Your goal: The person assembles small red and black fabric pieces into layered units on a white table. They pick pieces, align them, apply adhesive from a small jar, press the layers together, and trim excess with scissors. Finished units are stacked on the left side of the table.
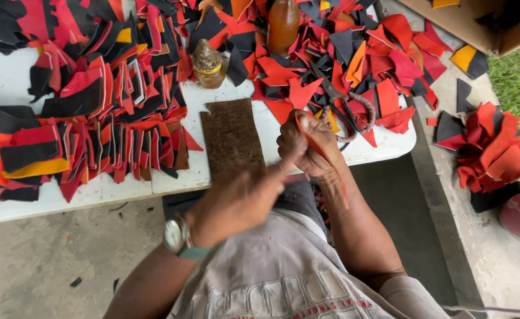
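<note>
Gripping a thin red strip (pixel 325 155), our right hand (pixel 303 146) is curled shut just over the near edge of the white table (pixel 0 82); the strip runs between the fingers and hangs down past the wrist. Our left hand (pixel 236 199) is blurred, so we cannot tell how far it is closed; its fingertips reach towards the right hand, and a watch (pixel 174 234) sits on the wrist. A brown, rough board (pixel 230 137), rectangular, lies flat on the table just beside both hands. Left of it we see cut pieces (pixel 95 118) in red, black and orange, flat and stiff, many standing on edge in rows. Right of it lie loose scraps (pixel 354 59), angular and thin. Scissors (pixel 337 100) rest among them, near the right hand. Behind the board stands a small jar (pixel 208 64) with a crusted top, and an amber bottle (pixel 283 23) farther back. More scraps lie piled on the concrete by the grass
</note>
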{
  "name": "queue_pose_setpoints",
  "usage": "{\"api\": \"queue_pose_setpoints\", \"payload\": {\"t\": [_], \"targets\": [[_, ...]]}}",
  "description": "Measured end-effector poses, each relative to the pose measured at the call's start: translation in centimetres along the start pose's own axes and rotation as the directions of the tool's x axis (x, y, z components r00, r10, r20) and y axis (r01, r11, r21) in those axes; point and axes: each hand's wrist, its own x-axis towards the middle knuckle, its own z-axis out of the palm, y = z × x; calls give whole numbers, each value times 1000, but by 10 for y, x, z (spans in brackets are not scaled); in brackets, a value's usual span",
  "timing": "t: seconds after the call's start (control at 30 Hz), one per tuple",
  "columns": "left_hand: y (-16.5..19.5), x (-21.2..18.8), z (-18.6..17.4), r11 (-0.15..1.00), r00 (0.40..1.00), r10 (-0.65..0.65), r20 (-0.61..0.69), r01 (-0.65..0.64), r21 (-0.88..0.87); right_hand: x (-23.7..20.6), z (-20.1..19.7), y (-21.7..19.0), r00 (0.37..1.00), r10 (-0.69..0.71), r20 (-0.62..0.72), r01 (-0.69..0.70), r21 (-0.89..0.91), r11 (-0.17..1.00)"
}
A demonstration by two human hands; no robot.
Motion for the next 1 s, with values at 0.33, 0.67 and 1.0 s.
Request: {"api": "queue_pose_setpoints", "payload": {"t": [0.33, 0.67, 1.0], "targets": [[-17, 2, -15, 990, 997, -72, -37, 76, 121, 0, 1, 9, 999, -26, -40, 21, -119, 993], [-4, 2, 21, 993, 1000, 14, -9, -13, 117, 11, 20, 8, 995, 66, 80, -77, 142, 987], [10, 2, 31, 990, 1000, -3, -8, 4, 142, 12, 19, 3, 998, -45, 44, 42, 73, 996]]}}
